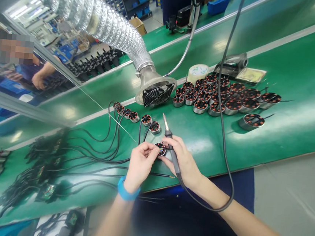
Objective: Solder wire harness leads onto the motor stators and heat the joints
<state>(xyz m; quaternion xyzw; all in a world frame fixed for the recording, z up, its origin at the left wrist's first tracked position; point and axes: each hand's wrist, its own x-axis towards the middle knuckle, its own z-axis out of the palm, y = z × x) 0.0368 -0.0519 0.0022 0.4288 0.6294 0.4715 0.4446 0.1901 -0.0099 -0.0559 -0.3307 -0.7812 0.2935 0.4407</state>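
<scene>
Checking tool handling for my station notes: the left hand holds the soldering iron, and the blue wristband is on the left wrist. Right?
Wrong hand: the head view shows the soldering iron held in the right hand, not the left hand. The blue wristband is on the left wrist, as you say.

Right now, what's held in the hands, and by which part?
Right hand: soldering iron, by its handle; also touching a coil ring's edge. Left hand: apparently pinching the ring's coloured wires.
</scene>
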